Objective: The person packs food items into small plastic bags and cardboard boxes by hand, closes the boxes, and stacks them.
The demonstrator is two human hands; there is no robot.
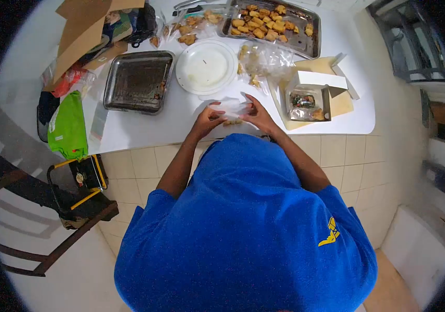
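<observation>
My left hand (pixel 209 121) and my right hand (pixel 258 115) face each other over the near edge of the white table. Between them is a thin, clear plastic bag (pixel 232 107), its two sides pinched in my fingers. A few small yellowish pieces (pixel 233 122) show just below the bag, close to my fingertips; whether they lie inside it I cannot tell. Just beyond my hands sits a round white plate (pixel 206 67) with a small dark speck on it.
A dark, greasy metal tray (pixel 138 81) stands left of the plate. Browned food chunks lie in another tray (pixel 313 48) at the back. Filled clear bags (pixel 269 60) and an open white box (pixel 316 79) on a tan board (pixel 346 104) are at right. A green bag (pixel 69 127) hangs at left.
</observation>
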